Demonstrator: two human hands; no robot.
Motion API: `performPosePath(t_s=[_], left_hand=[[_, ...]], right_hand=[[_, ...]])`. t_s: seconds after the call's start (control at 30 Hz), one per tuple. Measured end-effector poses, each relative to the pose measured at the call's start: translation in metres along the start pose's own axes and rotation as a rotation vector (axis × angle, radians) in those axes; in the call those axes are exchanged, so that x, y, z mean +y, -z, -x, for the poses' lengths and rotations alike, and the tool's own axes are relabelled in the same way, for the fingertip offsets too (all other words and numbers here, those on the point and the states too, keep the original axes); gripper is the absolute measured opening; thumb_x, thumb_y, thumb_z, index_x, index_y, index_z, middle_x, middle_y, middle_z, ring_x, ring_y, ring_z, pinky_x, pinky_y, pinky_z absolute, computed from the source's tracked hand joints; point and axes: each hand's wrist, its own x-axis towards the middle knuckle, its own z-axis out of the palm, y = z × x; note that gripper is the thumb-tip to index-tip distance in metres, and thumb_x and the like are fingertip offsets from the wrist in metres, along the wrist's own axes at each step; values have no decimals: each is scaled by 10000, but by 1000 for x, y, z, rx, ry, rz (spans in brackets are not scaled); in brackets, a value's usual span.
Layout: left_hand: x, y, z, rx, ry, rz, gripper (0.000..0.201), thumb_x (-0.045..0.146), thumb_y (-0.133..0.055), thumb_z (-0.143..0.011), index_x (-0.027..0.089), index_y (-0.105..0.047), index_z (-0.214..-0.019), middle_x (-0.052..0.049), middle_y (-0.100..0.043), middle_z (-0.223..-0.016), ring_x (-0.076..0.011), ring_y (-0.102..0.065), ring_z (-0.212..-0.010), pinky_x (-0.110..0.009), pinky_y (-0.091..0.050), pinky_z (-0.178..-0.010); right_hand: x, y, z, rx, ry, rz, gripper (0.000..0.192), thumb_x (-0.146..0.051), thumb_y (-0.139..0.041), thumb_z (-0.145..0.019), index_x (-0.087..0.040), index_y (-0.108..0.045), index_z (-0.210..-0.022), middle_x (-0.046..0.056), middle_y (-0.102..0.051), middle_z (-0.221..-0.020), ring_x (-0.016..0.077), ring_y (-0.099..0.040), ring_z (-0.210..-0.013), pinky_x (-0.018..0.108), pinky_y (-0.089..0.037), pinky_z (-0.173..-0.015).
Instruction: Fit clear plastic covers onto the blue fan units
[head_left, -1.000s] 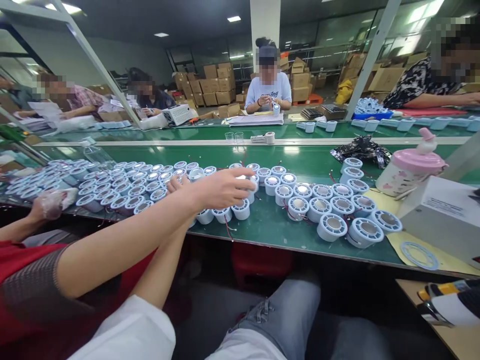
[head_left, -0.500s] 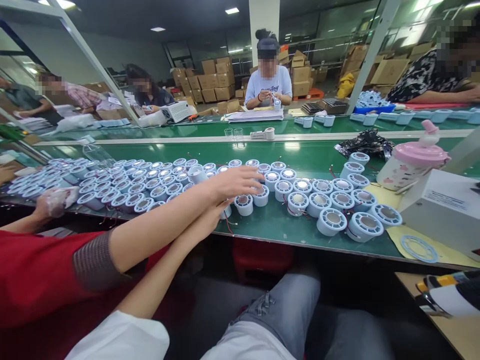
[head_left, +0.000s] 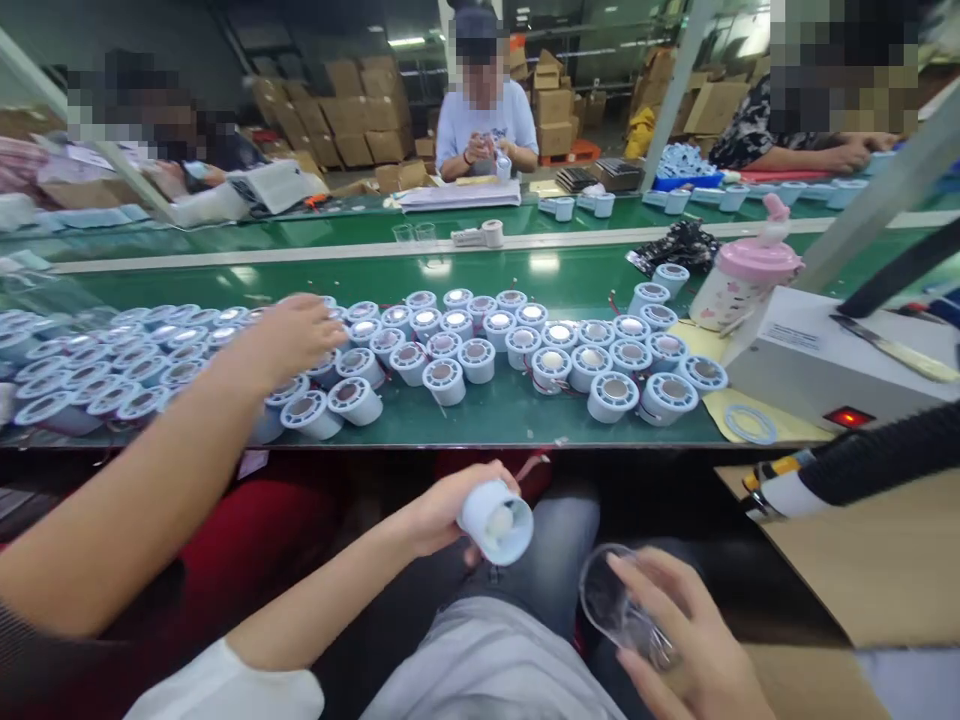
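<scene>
My left hand (head_left: 435, 515) is over my lap, below the table edge, gripping a light blue round housing (head_left: 496, 520) with its open end turned toward me. My right hand (head_left: 679, 645) at the bottom right holds a clear plastic disc (head_left: 611, 600) between its fingers, a little to the right of the housing. Several more blue housings (head_left: 551, 365) with silver centres and thin wires stand in rows on the green belt (head_left: 517, 410) ahead. A co-worker's hand (head_left: 292, 335) reaches in from the left and rests on the housings.
A white box with a red light (head_left: 817, 365) sits on the right beside a pink-lidded bottle (head_left: 742, 285). A blue ring (head_left: 752, 424) lies on yellow paper. Black cables and a tool (head_left: 780, 485) lie at the right. People work across the far belt among cardboard boxes.
My left hand has come back from the belt to my lap with one blue housing. My right hand came into view holding the clear disc. The co-worker's hand moved left along the rows.
</scene>
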Motion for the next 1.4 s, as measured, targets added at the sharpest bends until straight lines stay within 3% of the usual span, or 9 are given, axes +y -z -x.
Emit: performPosePath(t_s=[0.13,0.23,0.4,0.53,0.73,0.9,1.0,1.17,1.4], left_hand=[[13,-38,-26,-344,46,-76,407,537,-553,-805,137,-632,-800,-11,-566,-682,-106,-484,-533,-216,-413,-497],[27,-50,-32,-392,-143,-338,295,439,-573,-850,172,-690,-895,-26,-597,-829,-136,-536,-696,-241,-451,-661],[30,-58,-37,-225,-430,-547,319,412,-686,-796,213,-669,-1045,-44,-570,-975,-190,-555,-910,-311,-447,-857],[14,-59,-47,-217,-532,-444,614,453,-856,-561,254,-675,-1113,-56,-515,-1037,-224,-539,-993,-365,-471,-901],[3,-58,-54,-338,-549,-384,711,385,-877,-548,268,-639,-1207,-109,-542,-1262,-287,-530,-1172,-405,-456,-986],[9,-62,-50,-487,-323,-162,706,275,-816,-659,234,-532,-1304,-104,-603,-1231,-235,-627,-1048,-357,-528,-895],[10,-64,-49,-511,-233,-44,679,217,-799,-673,224,-515,-1290,-100,-596,-1222,-212,-634,-1007,-354,-537,-875],[8,-64,-47,-497,-116,99,646,250,-770,-720,245,-478,-1296,-116,-541,-1278,-179,-636,-896,-331,-574,-718],[16,-59,-39,-510,-281,-84,737,226,-805,-685,253,-498,-1355,-112,-538,-1359,-255,-600,-1126,-370,-498,-951]], right_hand=[[-12,-7,-27,16,78,387,570,-173,-550,-845,-350,-463,-1381,140,-375,-1385,366,-527,-1141,501,-564,-823],[-10,7,-35,-18,-38,435,413,-111,-544,-819,-288,-621,-1184,144,-389,-1380,359,-523,-1118,481,-568,-773],[-20,27,-34,-92,-337,40,63,-205,-610,-834,-216,-638,-779,103,-492,-1230,287,-558,-1096,431,-519,-867],[-25,32,-35,-17,-450,-229,237,-332,-565,-891,-208,-647,-706,92,-542,-1113,250,-585,-1036,351,-512,-800],[-12,35,-34,141,-594,-557,306,-408,-710,-787,-198,-650,-572,78,-643,-1011,248,-608,-975,310,-532,-726],[-6,41,-33,174,-706,-774,307,-472,-724,-769,-187,-729,-657,101,-694,-1058,250,-664,-909,341,-594,-688],[-8,40,-31,169,-638,-784,250,-445,-720,-784,-205,-747,-723,107,-686,-1166,302,-638,-1071,377,-604,-749],[-16,37,-20,80,-296,-292,356,-216,-761,-748,-285,-692,-1091,63,-575,-1362,302,-525,-1259,462,-466,-1034],[-16,41,-12,-14,-367,-332,351,-295,-725,-804,-284,-596,-1131,63,-573,-1353,294,-559,-1218,407,-537,-949]])
